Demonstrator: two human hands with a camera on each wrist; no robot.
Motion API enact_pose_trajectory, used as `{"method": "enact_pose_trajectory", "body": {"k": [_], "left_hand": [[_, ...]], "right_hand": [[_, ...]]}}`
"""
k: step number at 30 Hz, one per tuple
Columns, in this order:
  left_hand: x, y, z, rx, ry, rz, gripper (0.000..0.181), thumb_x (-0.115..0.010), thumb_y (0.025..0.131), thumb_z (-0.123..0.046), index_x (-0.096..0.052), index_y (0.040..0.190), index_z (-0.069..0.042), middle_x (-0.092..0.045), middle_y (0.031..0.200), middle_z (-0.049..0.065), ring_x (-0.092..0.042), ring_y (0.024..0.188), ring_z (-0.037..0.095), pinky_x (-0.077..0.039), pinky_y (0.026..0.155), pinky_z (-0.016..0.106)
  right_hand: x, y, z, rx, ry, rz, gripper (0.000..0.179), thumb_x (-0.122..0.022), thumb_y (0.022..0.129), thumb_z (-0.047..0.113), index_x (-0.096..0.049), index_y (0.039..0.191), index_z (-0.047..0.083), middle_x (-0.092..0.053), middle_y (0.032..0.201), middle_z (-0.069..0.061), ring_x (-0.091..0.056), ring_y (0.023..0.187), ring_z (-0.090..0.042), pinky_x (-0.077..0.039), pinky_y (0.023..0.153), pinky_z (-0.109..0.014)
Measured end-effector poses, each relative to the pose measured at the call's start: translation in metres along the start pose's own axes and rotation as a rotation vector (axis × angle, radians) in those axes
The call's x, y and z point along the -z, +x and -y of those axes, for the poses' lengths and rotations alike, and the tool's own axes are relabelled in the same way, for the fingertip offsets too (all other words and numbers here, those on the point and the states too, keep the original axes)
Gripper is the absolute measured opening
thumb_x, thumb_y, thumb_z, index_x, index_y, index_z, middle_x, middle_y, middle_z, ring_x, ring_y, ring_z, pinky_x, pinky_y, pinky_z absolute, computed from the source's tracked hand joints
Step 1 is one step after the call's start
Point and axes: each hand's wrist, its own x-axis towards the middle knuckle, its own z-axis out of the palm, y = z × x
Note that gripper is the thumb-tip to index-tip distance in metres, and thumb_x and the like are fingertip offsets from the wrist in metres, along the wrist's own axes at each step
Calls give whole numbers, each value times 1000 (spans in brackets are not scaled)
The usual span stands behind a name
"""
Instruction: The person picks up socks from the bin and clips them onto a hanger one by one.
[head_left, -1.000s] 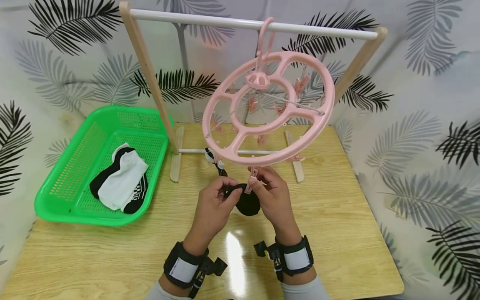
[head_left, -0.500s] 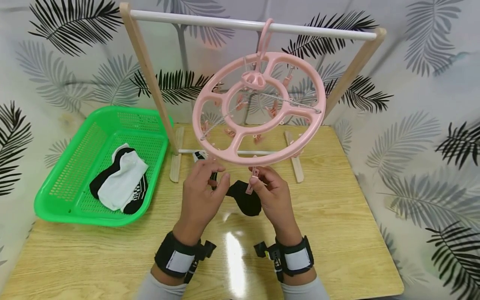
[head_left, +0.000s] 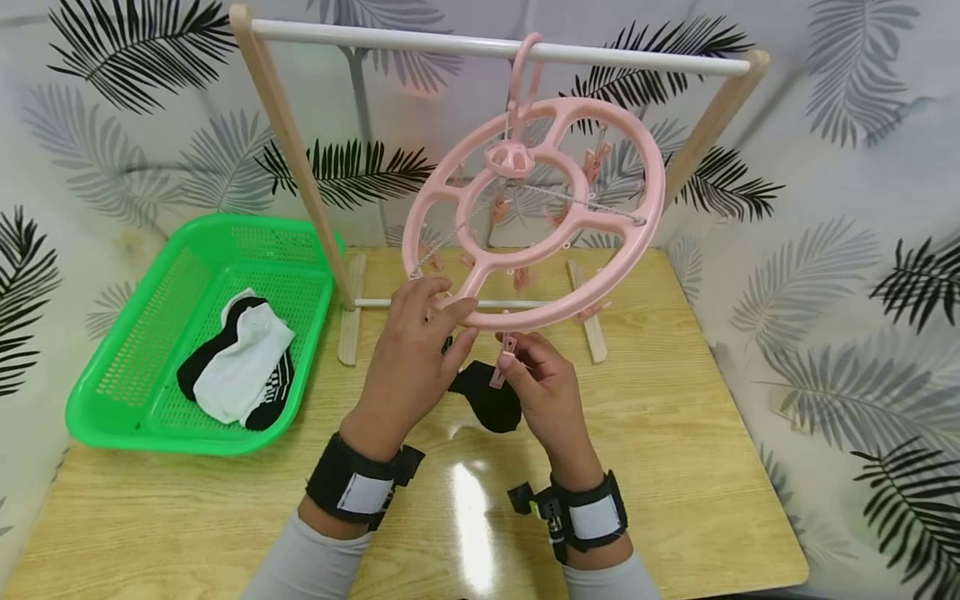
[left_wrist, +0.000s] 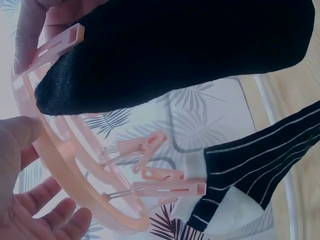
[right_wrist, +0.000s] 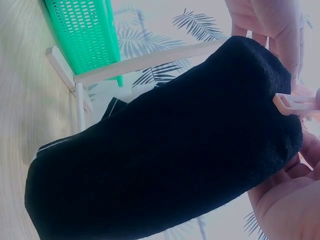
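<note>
A pink round clip hanger hangs tilted from a white bar. My left hand holds its near-left rim, thumb below and fingers over the top. In the left wrist view the thumb lies against the ring, with fingers reaching behind it. My right hand pinches a pink clothespin under the near rim. A black sock hangs by its edge from this clothespin, seen large in the right wrist view. A striped black-and-white sock hangs from another clip, mostly hidden behind my left hand in the head view.
A green basket with black and white socks stands on the table's left side. A wooden stand carries the white bar. Several pink clips dangle under the ring.
My left hand has let go of the black sock, moved left and up, and taken the hanger's rim. The ring has swung left and back. My right hand stays at the clothespin.
</note>
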Motion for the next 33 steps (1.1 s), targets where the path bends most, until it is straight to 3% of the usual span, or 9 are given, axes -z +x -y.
{"method": "enact_pose_trajectory", "body": {"k": [8, 14, 20, 26, 33], "left_hand": [[-3, 0, 1, 2, -70, -11, 26, -70, 95, -22, -68, 116, -7, -56, 123, 19, -50, 113, 37, -46, 91, 48], [-3, 2, -1, 9, -70, -29, 25, -71, 94, -21, -68, 113, -5, -56, 122, 20, -50, 110, 36, -46, 85, 46], [-2, 2, -1, 2, -44, -48, 26, -72, 93, -21, -69, 112, -4, -57, 119, 19, -50, 107, 36, -46, 84, 46], [5, 5, 3, -41, -19, -74, 25, -75, 91, -21, -69, 109, -5, -58, 116, 21, -51, 106, 39, -47, 87, 49], [19, 11, 5, -83, 3, -69, 24, -76, 88, -19, -70, 106, -4, -60, 113, 22, -52, 105, 42, -39, 104, 53]], "right_hand": [[1, 1, 0, -11, 20, -6, 23, -62, 96, 0, -65, 119, -4, -59, 95, -5, -61, 78, -16, -54, 65, -29], [0, 1, 0, -54, 56, -29, 26, -64, 94, -1, -64, 120, -4, -60, 92, -4, -61, 79, -18, -52, 67, -27], [0, 0, -1, -92, 82, -61, 31, -64, 93, -3, -61, 124, -7, -63, 99, -6, -60, 87, -17, -51, 73, -24], [4, -2, -1, -109, 29, -106, 29, -67, 92, -2, -64, 121, -7, -64, 96, -10, -61, 83, -16, -48, 68, -23], [9, -5, -1, -104, 11, -123, 26, -69, 92, 5, -66, 116, -7, -63, 95, -15, -60, 82, -17, -49, 68, -23]]}}
